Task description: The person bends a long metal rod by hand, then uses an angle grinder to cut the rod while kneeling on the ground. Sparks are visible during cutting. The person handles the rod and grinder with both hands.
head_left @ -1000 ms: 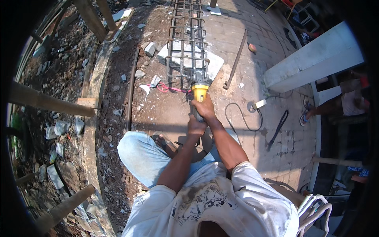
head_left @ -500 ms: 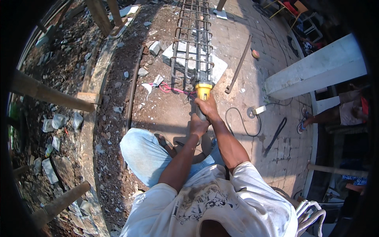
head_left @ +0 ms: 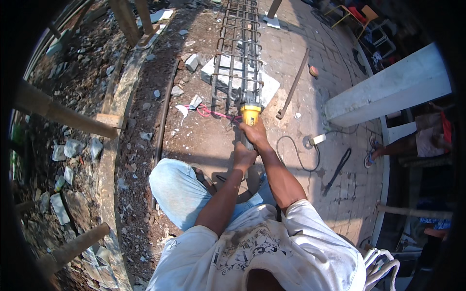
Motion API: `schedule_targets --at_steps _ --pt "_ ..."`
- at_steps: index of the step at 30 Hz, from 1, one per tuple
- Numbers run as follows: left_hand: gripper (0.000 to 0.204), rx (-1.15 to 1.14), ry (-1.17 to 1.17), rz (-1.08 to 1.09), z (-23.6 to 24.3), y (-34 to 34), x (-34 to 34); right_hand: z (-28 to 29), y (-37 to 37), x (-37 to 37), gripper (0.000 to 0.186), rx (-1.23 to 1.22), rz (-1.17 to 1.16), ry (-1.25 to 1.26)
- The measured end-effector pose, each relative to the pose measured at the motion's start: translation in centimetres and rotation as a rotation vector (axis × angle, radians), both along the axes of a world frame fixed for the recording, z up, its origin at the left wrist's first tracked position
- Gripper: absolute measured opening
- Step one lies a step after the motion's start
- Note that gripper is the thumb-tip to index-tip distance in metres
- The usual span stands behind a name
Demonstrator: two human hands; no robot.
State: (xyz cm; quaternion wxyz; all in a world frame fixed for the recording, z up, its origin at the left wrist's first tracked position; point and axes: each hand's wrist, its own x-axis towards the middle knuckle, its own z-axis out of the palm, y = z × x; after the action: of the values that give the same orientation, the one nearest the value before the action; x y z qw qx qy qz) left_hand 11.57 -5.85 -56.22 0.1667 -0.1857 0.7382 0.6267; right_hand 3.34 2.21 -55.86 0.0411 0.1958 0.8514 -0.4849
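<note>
Both my hands are wrapped round a yellow and black angle grinder point(head_left: 250, 114). My right hand point(head_left: 255, 134) grips its body just behind the yellow part, while my left hand point(head_left: 244, 157) closes on the rear, nearer my knees. The grinder's head meets the near end of a long rebar cage point(head_left: 238, 60) made of rods and square stirrups. Under the cage lies a pale concrete block point(head_left: 222, 74). A pink cord point(head_left: 213, 113) runs over the ground left of the grinder. Whether the disc touches a rod is too small to tell.
An iron bar point(head_left: 294, 85) lies right of the cage, and a pipe point(head_left: 167, 114) left of it. A power cable with a white socket point(head_left: 318, 139) and a black strap point(head_left: 338, 170) rest on the paving. A pale pillar point(head_left: 388, 85) and a person's legs point(head_left: 388, 151) are farther right.
The view has shifted very slightly, so the cage and grinder sit a little lower. Both hands keep their hold on the angle grinder at the cage's near end.
</note>
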Motion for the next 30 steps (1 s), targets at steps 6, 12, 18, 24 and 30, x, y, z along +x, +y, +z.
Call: schedule_targets --at_steps 6,12,18,24,30 --pt "0.063 -0.018 -0.001 -0.012 0.3 -0.2 -0.1 -0.4 0.4 -0.3 0.074 -0.050 0.047 -0.052" --pt "0.066 -0.042 -0.014 -0.024 0.0 -0.2 -0.1 -0.9 0.5 -0.7 0.075 -0.030 0.045 -0.091" --pt "0.061 0.000 0.021 0.005 -0.4 -0.2 -0.6 0.4 0.2 -0.7 0.067 -0.052 0.062 -0.030" --pt "0.055 0.000 0.047 0.045 0.6 -0.5 -0.3 1.6 -0.5 -0.1 0.060 -0.079 0.031 -0.034" --pt "0.053 -0.030 -0.040 0.008 2.4 -0.9 0.0 0.3 -0.4 -0.2 0.061 -0.088 0.021 -0.018"
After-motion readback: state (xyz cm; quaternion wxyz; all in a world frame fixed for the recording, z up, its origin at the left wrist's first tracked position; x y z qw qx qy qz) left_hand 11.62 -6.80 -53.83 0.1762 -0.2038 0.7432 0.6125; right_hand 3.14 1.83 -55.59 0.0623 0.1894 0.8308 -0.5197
